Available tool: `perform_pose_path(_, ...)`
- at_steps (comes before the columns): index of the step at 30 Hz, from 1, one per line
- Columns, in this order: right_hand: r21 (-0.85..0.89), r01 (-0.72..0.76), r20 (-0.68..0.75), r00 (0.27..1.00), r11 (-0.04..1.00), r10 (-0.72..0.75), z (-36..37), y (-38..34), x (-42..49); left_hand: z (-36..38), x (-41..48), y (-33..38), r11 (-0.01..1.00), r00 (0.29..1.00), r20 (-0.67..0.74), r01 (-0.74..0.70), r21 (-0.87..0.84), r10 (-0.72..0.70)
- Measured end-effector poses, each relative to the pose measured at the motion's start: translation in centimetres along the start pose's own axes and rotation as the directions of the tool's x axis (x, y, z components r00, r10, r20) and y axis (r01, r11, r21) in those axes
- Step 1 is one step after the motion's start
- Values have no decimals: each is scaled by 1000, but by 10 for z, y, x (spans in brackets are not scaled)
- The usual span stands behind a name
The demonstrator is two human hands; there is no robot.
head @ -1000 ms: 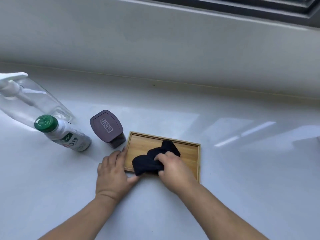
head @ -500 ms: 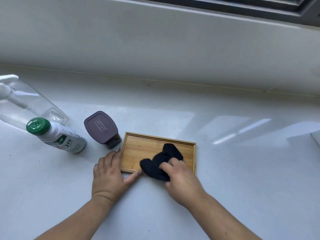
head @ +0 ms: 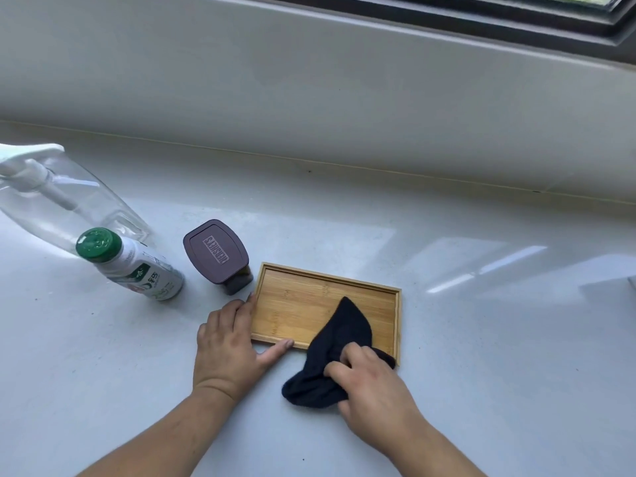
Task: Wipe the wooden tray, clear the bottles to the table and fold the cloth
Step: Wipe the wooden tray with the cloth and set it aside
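A shallow wooden tray (head: 303, 304) lies on the white table. My left hand (head: 229, 349) rests flat against its near-left corner, thumb along the front rim. My right hand (head: 375, 387) grips a black cloth (head: 340, 342), which drapes over the tray's near-right edge and onto the table. Left of the tray, on the table, stand a white bottle with a green cap (head: 134, 266), a dark jar with a purple lid (head: 218, 254) and a clear spray bottle (head: 58, 201).
A pale wall and window sill (head: 344, 98) rise behind the table (head: 499, 356). A small white object (head: 632, 282) shows at the far right edge.
My right hand has dragged the cloth from the tray's left-middle toward its near-right corner and partly off onto the table. The left hand stays on the tray's corner.
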State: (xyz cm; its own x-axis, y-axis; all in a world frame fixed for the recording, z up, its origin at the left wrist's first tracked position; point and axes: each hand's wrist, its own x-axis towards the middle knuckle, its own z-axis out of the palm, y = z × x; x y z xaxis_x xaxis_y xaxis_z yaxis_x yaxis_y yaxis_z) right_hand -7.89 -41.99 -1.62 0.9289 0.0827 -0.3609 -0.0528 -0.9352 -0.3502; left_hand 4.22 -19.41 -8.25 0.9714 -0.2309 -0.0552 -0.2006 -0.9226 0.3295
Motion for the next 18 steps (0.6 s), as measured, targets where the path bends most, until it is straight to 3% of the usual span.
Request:
perform_pose_path(3,73,-208,5,978,975,209,-12,26,-14,-1,-1,0,1000,1000,-1,4,-11,-4)
perform_pose_path(6,300,-447,2,884,843,468,-34,40,-12,-1,-1,0,1000,1000,1,6,-26,-6)
perform_pose_path(8,476,-504,-37,807,721,590,-44,39,6,-1,-1,0,1000,1000,7,5,-23,-5)
perform_pose_path(10,612,-460,-111,755,644,646,-48,28,35,-1,-1,0,1000,1000,5,1,-18,0)
perform_pose_path(13,678,-364,-180,760,639,625,-37,-9,87,-2,0,1,1000,1000,10,5,-14,-5)
perform_pose_path(18,392,-167,-125,965,905,232,-8,-80,128,4,-1,-1,998,998,-61,-35,-44,33)
